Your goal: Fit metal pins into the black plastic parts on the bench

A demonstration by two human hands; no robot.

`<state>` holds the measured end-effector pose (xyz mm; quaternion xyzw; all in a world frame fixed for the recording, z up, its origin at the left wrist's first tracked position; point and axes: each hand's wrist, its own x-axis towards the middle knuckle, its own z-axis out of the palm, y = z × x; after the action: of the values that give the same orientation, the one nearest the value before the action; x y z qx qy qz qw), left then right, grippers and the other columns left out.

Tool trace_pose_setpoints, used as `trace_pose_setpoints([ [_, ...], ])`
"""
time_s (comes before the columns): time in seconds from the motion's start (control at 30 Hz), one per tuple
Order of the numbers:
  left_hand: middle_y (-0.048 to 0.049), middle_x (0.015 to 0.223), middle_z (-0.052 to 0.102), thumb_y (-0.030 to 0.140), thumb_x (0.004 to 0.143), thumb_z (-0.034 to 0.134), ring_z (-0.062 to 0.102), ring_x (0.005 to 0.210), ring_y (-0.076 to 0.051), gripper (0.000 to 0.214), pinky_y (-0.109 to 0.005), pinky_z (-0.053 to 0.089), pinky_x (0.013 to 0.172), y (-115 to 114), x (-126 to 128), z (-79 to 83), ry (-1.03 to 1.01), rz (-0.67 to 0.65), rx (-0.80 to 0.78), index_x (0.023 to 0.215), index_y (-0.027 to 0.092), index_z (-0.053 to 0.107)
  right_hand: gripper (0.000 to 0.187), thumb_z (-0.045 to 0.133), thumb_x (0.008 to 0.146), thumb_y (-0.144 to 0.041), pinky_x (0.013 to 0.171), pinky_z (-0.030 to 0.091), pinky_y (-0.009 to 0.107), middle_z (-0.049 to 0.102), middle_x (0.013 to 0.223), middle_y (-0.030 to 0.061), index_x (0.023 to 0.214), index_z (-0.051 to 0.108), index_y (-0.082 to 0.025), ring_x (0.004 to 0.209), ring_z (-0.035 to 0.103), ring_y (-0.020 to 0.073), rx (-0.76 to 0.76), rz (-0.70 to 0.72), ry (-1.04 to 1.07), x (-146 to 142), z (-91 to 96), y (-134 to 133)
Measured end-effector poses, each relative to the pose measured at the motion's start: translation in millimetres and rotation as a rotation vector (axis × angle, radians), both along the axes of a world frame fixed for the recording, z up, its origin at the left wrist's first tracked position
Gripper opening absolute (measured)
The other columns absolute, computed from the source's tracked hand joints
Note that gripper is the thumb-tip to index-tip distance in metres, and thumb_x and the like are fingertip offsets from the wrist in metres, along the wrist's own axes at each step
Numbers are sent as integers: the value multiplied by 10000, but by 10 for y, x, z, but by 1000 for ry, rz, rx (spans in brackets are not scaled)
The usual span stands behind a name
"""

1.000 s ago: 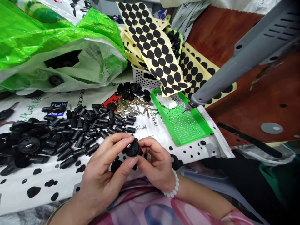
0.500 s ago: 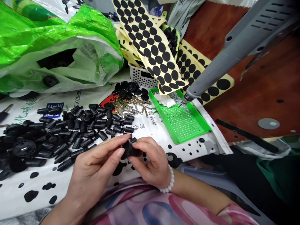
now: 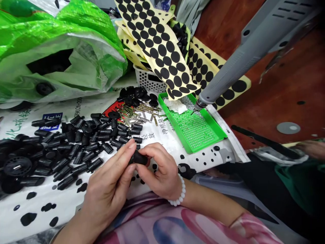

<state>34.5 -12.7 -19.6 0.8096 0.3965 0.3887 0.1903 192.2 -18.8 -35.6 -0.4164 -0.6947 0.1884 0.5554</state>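
Observation:
Close to my lap, both hands grip one small black plastic part (image 3: 138, 158). My left hand (image 3: 106, 183) has its fingers and thumb around the left end, hiding much of it. The thumb and forefinger of my right hand (image 3: 161, 169) pinch the right end; a white bead bracelet circles that wrist. Beyond and left of my hands lies a loose pile of black ribbed cylinders (image 3: 83, 139). Flat metal pieces (image 3: 139, 113) and round black caps (image 3: 134, 96) lie farther back on the printed white sheet.
A grey electric screwdriver (image 3: 225, 74) hangs over a green tray (image 3: 189, 147) of small screws. Sheets of black round pads (image 3: 157, 51) lean over a white basket (image 3: 149, 81). Back left is a green plastic bag (image 3: 86, 20). Another person's hand (image 3: 313, 149) shows at the right edge.
The black part has turned between my fingers, showing a rounder side. My left fingers have straightened and closed in around it. The whole view has shifted slightly; another person's hand has appeared at right.

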Motion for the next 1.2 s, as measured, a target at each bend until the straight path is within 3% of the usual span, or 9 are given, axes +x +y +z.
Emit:
trace_pose_setpoints([
  [0.2,25,1259,610,193,893,500,616,1071,-124,442,-223,466,971,17,34,-190,-50,133,-68,1323,294,469,197,520,873,-208,718,526,285,615,908,98,1049,566,-131,834,595,167,-3,-38,-138,-25,-14,35],
  [0.33,46,1236,624,210,899,494,623,1053,-111,406,-206,459,968,7,37,-191,-115,210,-111,1292,312,504,346,479,921,-352,688,517,291,654,853,114,1085,598,-72,766,618,186,-35,-49,-374,4,83,5],
  [0.43,43,1230,629,218,899,494,632,1036,-111,402,-201,466,955,4,48,-164,-109,230,-95,1290,307,507,375,399,954,-328,690,505,299,667,852,124,1121,578,-44,781,627,202,-29,-73,-457,-3,120,-23],
  [0.7,21,1151,676,213,895,497,674,943,-130,369,-205,528,849,43,66,-237,-127,264,-46,1256,272,547,393,300,972,-376,619,469,265,673,787,91,954,577,-98,693,632,175,-194,-57,-484,-80,45,5],
  [0.9,-8,1130,687,223,889,506,676,945,-150,351,-218,539,831,38,86,-276,-181,235,-68,1233,235,572,284,317,966,-309,534,415,267,678,763,70,1003,514,-107,631,646,184,-333,-54,-607,-93,148,-38],
  [1.03,-35,1175,663,240,899,481,659,992,-164,358,-248,528,868,45,100,-282,-205,256,-79,1247,206,558,252,298,970,-268,529,394,269,667,772,71,988,497,-115,624,633,176,-246,-82,-684,-105,139,30],
  [1.2,-28,1167,667,273,898,488,664,971,-163,336,-267,525,890,62,108,-239,-241,372,-165,1213,206,586,345,249,972,-308,500,352,288,630,730,109,911,530,-118,625,604,208,-71,-86,-914,-123,152,205],
])
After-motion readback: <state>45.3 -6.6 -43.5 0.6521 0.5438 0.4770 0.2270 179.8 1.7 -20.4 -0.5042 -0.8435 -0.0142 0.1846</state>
